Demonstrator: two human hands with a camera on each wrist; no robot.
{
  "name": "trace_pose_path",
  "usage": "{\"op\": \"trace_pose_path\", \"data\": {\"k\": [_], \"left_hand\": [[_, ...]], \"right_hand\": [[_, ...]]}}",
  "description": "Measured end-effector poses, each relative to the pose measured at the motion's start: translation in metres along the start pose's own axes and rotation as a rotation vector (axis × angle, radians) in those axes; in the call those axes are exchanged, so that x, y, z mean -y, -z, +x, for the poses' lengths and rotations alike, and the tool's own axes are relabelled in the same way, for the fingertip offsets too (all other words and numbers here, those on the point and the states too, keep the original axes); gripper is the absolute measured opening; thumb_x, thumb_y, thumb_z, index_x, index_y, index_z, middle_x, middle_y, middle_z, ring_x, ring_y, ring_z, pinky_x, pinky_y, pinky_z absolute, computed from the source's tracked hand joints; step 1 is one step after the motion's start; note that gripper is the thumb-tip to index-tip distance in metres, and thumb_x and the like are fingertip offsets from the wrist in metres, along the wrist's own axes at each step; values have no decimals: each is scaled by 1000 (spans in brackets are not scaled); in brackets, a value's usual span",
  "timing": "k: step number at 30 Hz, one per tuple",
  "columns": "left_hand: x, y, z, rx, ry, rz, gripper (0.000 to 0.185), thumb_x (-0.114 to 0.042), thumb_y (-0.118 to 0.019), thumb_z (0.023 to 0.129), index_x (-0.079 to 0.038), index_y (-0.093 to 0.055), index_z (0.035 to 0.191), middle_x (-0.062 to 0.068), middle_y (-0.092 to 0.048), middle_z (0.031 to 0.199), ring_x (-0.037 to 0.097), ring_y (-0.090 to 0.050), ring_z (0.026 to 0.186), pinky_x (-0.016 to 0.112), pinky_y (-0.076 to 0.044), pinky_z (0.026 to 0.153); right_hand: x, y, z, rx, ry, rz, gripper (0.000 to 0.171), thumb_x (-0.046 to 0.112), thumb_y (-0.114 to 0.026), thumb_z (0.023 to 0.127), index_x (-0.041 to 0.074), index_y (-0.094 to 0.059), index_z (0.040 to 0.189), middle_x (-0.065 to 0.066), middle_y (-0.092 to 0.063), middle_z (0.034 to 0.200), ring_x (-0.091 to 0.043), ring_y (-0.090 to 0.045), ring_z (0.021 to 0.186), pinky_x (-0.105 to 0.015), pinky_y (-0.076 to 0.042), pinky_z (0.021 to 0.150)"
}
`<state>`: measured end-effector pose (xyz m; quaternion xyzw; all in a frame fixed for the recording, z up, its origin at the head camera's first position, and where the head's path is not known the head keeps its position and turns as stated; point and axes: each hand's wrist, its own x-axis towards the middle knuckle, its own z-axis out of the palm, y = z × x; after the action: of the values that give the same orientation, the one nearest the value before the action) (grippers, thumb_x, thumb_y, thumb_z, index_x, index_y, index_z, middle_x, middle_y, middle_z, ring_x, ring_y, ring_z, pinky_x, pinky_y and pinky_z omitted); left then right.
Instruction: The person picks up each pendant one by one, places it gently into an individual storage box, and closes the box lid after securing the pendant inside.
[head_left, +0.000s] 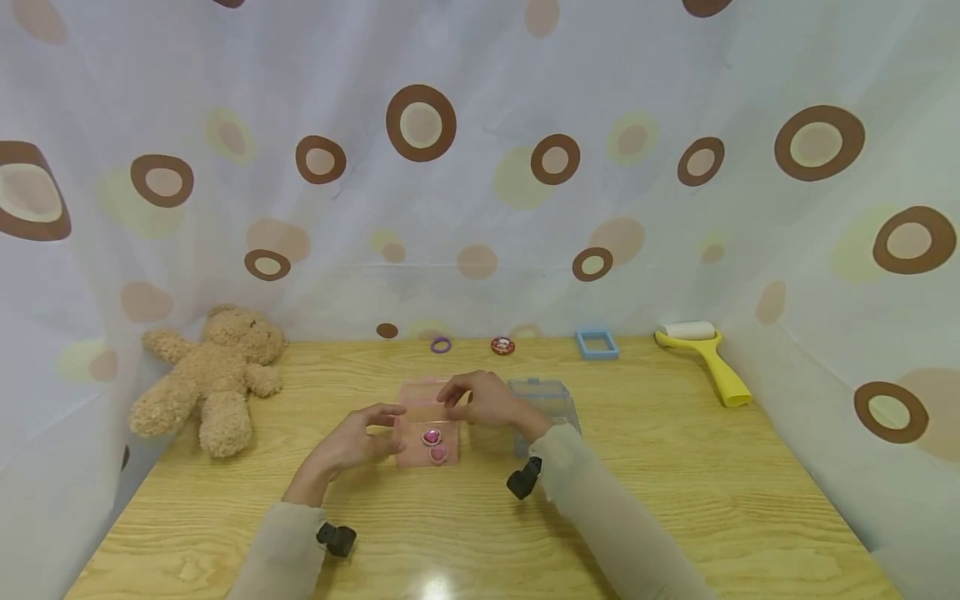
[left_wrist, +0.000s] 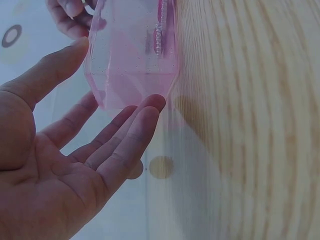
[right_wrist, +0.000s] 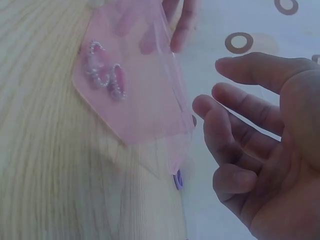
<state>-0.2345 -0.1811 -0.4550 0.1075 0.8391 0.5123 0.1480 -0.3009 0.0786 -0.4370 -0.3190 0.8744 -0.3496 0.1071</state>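
A: Pouch (head_left: 427,429) location?
B: Pink, sheer; on table (head_left: 675,467) between both hands, two heart charms (head_left: 434,444) inside. No legible writing.
A: Hands?
B: Left hand (head_left: 358,440) spread, fingertips touching pouch edge. Right hand (head_left: 483,400) relaxed, beside far edge.

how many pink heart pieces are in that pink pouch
2. One heart sits higher in the pink pouch, the other heart just below it near the bottom edge. More could be hidden behind the hands.

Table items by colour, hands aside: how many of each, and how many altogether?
Pink: 3, the sheer pouch and two hearts
Tan teddy bear: 1
Purple ring: 1
Red disc: 1
Blue frame: 1
Yellow roller: 1
Clear box: 1
Total: 9
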Motion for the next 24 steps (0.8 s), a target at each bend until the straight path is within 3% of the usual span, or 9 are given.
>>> {"op": "trace_pose_path", "data": {"k": [5, 9, 14, 24], "left_hand": [[2, 0, 1, -5, 5, 12, 56, -13, -70, 94, -7, -50, 145, 26, -49, 143, 37, -61, 120, 39, -57, 85], [3, -1, 3, -11, 14, 17, 54, -16, -69, 95, -9, -50, 145, 25, -51, 143, 31, -64, 115, 38, -57, 85], [3, 0, 3, -4, 11, 16, 52, -18, -66, 96, -9, -50, 145, 24, -52, 142, 26, -66, 108, 37, -57, 84], [1, 2, 2, 16, -12, 22, 53, -17, -66, 96, -7, -49, 146, 27, -50, 142, 29, -64, 111, 38, -56, 85]], "right_hand": [[-5, 6, -1, -40, -59, 54, 29, 24, -69, 94, 8, -69, 119, -1, -71, 100, -15, -65, 77, -26, -54, 64], [-8, 6, 1, -67, -101, 89, 31, 24, -69, 94, 7, -68, 120, -4, -69, 99, -14, -63, 67, -28, -54, 62], [-12, 5, 4, -77, -150, 107, 33, 26, -68, 94, 8, -67, 122, -6, -71, 101, -18, -65, 65, -29, -54, 62], [-16, 1, 7, -93, -220, 73, 34, 28, -68, 94, 8, -67, 121, -6, -73, 94, -23, -69, 65, -26, -50, 60]]}}
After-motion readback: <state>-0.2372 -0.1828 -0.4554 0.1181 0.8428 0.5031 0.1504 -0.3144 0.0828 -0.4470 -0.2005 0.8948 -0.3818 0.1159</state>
